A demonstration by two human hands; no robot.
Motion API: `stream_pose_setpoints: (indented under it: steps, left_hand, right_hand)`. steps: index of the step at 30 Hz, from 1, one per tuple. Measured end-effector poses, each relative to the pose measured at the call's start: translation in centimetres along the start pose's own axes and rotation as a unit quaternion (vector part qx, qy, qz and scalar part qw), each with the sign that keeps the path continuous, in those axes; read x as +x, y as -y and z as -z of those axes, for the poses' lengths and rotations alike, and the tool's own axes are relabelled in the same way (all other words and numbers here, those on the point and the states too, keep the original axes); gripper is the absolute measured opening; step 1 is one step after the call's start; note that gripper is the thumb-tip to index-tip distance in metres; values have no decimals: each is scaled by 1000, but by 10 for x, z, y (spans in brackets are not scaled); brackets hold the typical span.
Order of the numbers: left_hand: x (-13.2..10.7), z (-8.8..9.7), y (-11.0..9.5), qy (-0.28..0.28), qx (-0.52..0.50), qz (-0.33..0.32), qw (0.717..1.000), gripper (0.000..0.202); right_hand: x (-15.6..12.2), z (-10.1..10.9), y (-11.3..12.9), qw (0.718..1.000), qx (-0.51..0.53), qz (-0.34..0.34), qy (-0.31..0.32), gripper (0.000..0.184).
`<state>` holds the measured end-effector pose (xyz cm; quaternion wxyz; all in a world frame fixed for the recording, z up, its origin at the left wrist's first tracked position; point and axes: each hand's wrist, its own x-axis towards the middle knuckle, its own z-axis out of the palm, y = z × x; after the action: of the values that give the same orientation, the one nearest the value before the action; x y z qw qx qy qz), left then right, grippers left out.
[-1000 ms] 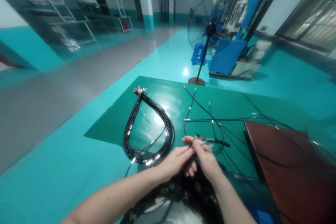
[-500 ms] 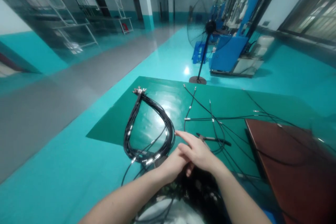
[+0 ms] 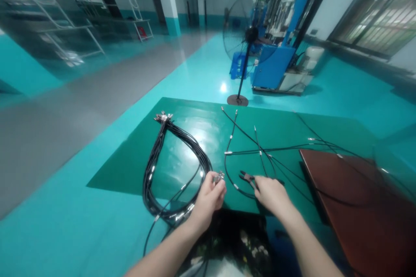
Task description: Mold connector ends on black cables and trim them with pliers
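My left hand [image 3: 209, 199] is closed in a pinch on a small metal connector [image 3: 218, 177] at a cable end, just right of a looped bundle of black cables [image 3: 175, 160] lying on the green mat [image 3: 208, 121]. My right hand [image 3: 271, 192] rests on the mat with its fingers on the handle of small pliers [image 3: 247, 177], whose jaws point left. Loose black cables with metal ends [image 3: 260, 152] spread across the mat beyond both hands.
A dark brown board [image 3: 354, 207] lies at the right, with cables running over it. Beyond the mat stand a floor fan [image 3: 242, 47] and blue machinery [image 3: 276, 60] on the teal floor. Metal racks [image 3: 65, 30] line the far left.
My hands, joined a second ago, have separated. The left moved left to the bundle holding a connector; the right went down onto the pliers. The view shifted slightly right.
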<state>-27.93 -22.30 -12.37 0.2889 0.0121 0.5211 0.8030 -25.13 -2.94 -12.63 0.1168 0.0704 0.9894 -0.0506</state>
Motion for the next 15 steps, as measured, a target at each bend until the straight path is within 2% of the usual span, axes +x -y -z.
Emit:
stream_pose_setpoints:
  steps: [5,9,12,14,15]
  left_hand:
    - [4,7,1,-6,-1,0,1000,28]
    - [7,13,2,-11,-9,9,1000,28]
    - [5,15,-2,-15,49,-32,998,25]
    - [2,15,-9,-23,99,-79,992,23]
    - [1,14,-14,-26,118,-97,988,23]
  right_hand:
    - [20,-2,9,999,-14,-21,33,16]
    - [27,10,4,1000,1,-17,6,12]
    - [22,32,-3,996,31,-54,-59,21]
    - [16,49,-6,978,138,-67,-144,26]
    - [13,57,-7,958,209,-64,-184,27]
